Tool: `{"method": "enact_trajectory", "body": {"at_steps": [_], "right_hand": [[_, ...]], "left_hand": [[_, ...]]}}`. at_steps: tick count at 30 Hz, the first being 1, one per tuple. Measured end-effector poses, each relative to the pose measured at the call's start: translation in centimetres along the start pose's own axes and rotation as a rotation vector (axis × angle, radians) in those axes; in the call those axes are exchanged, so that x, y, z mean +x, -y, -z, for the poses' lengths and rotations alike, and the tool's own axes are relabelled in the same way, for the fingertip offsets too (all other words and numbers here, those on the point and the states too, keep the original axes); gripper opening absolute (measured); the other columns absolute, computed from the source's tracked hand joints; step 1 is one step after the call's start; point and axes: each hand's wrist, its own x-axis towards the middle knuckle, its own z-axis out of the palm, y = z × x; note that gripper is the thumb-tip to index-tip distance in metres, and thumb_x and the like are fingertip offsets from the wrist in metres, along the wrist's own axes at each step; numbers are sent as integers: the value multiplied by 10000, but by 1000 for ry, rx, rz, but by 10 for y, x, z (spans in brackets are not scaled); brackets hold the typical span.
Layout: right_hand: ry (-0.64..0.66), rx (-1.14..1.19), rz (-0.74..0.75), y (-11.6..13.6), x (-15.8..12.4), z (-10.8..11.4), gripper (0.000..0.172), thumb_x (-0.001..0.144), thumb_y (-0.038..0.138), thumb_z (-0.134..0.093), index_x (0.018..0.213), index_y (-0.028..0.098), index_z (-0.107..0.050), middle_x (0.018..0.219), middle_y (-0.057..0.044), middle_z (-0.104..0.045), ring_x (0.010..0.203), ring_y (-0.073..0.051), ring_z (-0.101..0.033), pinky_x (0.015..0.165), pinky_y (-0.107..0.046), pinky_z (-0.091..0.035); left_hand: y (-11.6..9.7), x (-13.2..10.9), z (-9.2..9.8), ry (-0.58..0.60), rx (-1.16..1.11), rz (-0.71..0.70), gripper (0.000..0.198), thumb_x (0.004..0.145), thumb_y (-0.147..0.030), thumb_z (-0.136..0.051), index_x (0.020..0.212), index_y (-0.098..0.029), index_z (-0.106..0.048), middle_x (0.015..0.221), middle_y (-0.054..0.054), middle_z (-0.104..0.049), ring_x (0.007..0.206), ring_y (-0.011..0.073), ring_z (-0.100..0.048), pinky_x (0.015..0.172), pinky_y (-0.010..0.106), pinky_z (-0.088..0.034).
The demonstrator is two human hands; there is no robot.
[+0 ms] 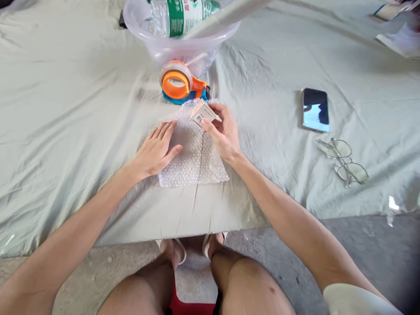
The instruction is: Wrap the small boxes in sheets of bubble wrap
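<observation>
A sheet of clear bubble wrap lies flat on the pale green cloth in front of me. My left hand rests palm down on the sheet's left edge, fingers stretched out. My right hand pinches a small tan cardboard box with a barcode label, holding it tilted just above the far end of the bubble wrap.
An orange and blue tape dispenser lies just beyond the wrap. Behind it stands a clear plastic basin holding a green-labelled bottle. A phone and a pair of glasses lie to the right. Papers sit at the far right corner.
</observation>
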Motion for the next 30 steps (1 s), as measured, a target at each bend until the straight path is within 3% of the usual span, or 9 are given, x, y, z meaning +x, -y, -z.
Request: {"method": "enact_trajectory", "body": {"at_steps": [3, 6, 11, 13, 15, 18, 20, 25, 30], "right_hand": [[33, 38, -8, 4, -1, 3, 630, 1040, 765, -640, 1475, 315, -571, 1515, -137, -712, 936, -252, -812, 806, -458, -702], [118, -16, 58, 8, -2, 5, 597, 1022, 769, -670, 1373, 289, -619, 1390, -91, -772, 796, -179, -745, 768, -379, -677], [213, -149, 206, 8, -2, 4, 509, 992, 565, -723, 1388, 259, -630, 1404, -100, -769, 869, -199, -724, 887, -421, -664], [126, -177, 235, 5, 0, 4, 467, 971, 487, -721, 1365, 253, -632, 1374, -109, -773, 982, -239, -737, 938, -445, -654], [-63, -222, 206, -3, 4, 9, 448, 983, 416, -691, 1391, 249, -612, 1343, -114, -773, 1055, -260, -737, 967, -453, -645], [-356, -357, 57, -26, 14, 26, 486, 988, 334, -664, 1457, 232, -586, 1334, -131, -744, 989, -252, -727, 948, -469, -643], [-464, -451, -37, -44, 20, 40, 412, 997, 344, -670, 1394, 240, -628, 1317, -135, -734, 955, -257, -707, 939, -496, -641], [-442, -509, -44, -69, 24, 51, 277, 1099, 337, -527, 1310, 272, -694, 1251, -122, -784, 1066, -322, -708, 980, -589, -623], [-462, -676, 169, -47, 14, 47, 439, 1143, 317, -457, 1540, 363, -637, 1467, -153, -714, 1434, -408, -576, 1181, -747, -480]], "left_hand": [[5, 2, -2, -115, -50, 31, 666, 1183, -395, -370, 1796, -148, -287, 1915, 209, -292, 1825, 341, -222, 1479, 633, -261], [4, 3, 0, -133, -34, 61, 685, 1124, -295, -440, 1780, -140, -322, 1867, 205, -404, 1793, 325, -325, 1472, 594, -318], [-3, 3, 7, -76, 104, 70, 616, 1138, -345, -440, 1718, -144, -495, 1829, 193, -479, 1749, 384, -409, 1428, 644, -354], [-3, 2, 8, -63, 124, 70, 623, 1153, -431, -452, 1721, -181, -509, 1853, 173, -446, 1762, 401, -378, 1423, 675, -329], [-2, 1, 7, -43, 122, 78, 692, 1157, -523, -462, 1757, -179, -462, 1881, 175, -389, 1786, 403, -325, 1442, 675, -280], [-1, 1, 6, -2, 116, 97, 774, 1158, -578, -447, 1798, -147, -383, 1916, 181, -293, 1814, 390, -243, 1467, 652, -225], [0, 2, 6, 13, 112, 108, 791, 1159, -579, -443, 1807, -133, -360, 1925, 184, -261, 1821, 387, -219, 1473, 646, -217], [3, 1, 6, 0, 89, 100, 775, 1157, -590, -461, 1806, -173, -379, 1921, 162, -290, 1816, 384, -241, 1472, 647, -228], [6, 0, 5, -22, 77, 89, 750, 1176, -611, -415, 1802, -199, -400, 1916, 150, -316, 1809, 378, -268, 1465, 647, -249]]}}
